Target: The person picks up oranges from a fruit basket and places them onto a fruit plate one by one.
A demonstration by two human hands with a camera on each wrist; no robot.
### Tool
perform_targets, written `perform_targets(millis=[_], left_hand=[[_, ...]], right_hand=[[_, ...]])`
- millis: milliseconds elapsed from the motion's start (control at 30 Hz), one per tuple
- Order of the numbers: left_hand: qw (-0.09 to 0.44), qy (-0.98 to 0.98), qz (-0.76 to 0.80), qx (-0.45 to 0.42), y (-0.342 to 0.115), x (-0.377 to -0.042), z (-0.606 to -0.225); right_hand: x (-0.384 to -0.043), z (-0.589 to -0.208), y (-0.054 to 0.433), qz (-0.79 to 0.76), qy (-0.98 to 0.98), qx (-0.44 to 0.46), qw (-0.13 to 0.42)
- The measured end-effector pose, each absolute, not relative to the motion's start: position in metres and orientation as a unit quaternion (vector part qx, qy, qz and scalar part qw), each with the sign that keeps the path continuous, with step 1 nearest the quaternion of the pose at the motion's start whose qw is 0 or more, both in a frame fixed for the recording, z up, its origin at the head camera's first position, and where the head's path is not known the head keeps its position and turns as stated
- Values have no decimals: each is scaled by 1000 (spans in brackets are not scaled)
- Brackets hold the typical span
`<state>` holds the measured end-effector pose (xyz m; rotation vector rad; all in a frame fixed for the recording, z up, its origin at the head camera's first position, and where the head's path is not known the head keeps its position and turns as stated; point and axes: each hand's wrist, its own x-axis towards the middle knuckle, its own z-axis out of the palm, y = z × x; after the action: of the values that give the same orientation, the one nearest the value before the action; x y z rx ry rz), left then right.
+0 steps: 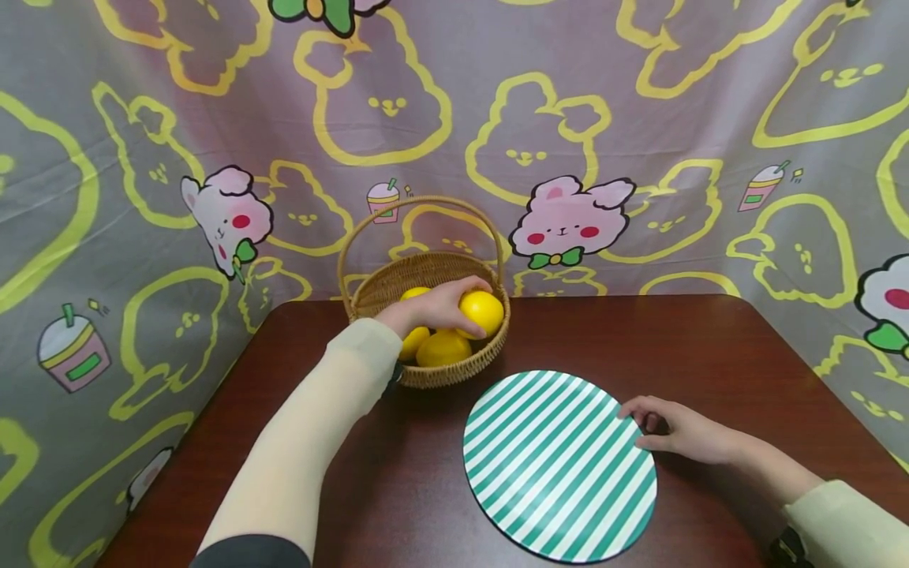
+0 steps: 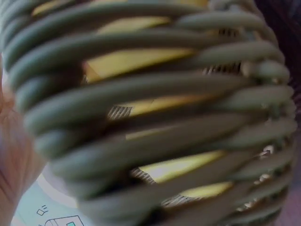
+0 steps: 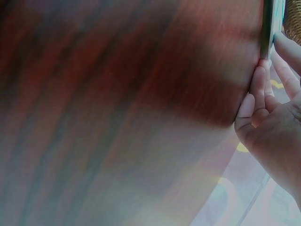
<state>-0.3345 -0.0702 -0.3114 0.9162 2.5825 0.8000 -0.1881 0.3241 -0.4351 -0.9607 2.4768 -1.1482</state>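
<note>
My left hand [image 1: 446, 306] reaches into a wicker basket [image 1: 454, 371] and grips a yellow lemon [image 1: 483, 313] at its right side, thumb below and fingers over the top. Several other lemons [image 1: 443, 348] lie under and beside the hand. The woven wall [image 2: 155, 103] fills the left wrist view, with yellow showing through its gaps. At the right rim of a round green-and-white striped board [image 1: 561, 465], my right hand [image 1: 685, 430] rests with loosely bent fingers touching the edge. In the right wrist view, some fingertips [image 3: 247, 106] rest on the table beside that rim [image 3: 268, 28].
The basket's tall arched handle [image 1: 419, 201] stands upright above the left hand. Basket and board are on a dark reddish-brown wooden table [image 1: 383, 481]. A patterned cloth [image 1: 454, 118] with cartoon animals hangs behind the table and along both sides.
</note>
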Motion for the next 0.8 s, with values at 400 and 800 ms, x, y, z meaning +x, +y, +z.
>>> perform_targets(millis=[400,800], left_hand=[[132,880,324,320,-83,-332,-302],[168,878,310,324,-84,-330,-300]], right_hand=[[-188,-433,323,-394,844,-343,120],[-191,-437,326,-397,838,-357,111]])
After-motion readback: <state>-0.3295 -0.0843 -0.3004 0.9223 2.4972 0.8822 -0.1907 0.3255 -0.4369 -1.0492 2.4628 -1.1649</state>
